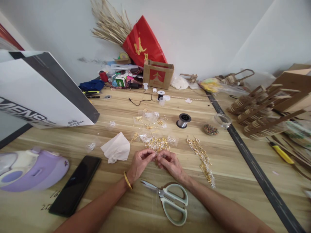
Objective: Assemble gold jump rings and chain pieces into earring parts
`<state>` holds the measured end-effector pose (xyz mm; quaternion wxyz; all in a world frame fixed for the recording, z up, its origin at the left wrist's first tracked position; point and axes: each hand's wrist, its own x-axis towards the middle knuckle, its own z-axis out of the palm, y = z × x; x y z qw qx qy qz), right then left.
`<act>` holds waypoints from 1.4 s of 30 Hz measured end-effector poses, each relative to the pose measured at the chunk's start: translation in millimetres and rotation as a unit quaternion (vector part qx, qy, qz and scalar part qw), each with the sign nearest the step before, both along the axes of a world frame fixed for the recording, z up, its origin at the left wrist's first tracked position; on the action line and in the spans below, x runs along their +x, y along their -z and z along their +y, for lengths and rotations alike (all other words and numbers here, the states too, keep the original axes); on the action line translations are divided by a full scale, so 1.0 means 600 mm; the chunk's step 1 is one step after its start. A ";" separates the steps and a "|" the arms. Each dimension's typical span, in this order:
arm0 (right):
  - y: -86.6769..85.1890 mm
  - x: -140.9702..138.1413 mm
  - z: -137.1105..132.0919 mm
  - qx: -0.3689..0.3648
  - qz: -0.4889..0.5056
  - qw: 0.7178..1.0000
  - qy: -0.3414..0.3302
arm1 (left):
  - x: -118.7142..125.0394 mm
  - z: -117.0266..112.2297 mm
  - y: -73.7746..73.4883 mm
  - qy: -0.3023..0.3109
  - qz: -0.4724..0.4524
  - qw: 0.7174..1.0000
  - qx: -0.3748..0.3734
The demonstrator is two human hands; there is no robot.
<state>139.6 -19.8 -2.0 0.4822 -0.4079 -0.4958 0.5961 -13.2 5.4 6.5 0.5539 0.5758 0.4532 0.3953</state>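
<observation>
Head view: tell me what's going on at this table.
A person's left hand and right hand work close together, fingertips pinched, at the near edge of a pile of small gold and pale pieces. Whatever they pinch is too small to make out. Scissors lie between the forearms, and beaded strands lie to the right.

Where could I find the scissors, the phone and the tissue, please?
Scissors [160,193]: head view, beside the pivot.
Phone [75,186]: head view, middle of its dark screen.
Tissue [116,148]: head view, middle of its upper face.
</observation>
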 end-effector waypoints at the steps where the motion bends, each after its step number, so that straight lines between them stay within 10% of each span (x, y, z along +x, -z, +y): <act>1: 0.000 0.000 0.000 -0.001 -0.001 1.000 0.000 | 0.000 -0.001 0.000 -0.001 0.000 1.000 0.001; 42: 0.004 0.000 0.000 -0.003 -0.016 1.000 0.003 | -0.002 -0.002 0.006 0.012 0.022 0.997 0.072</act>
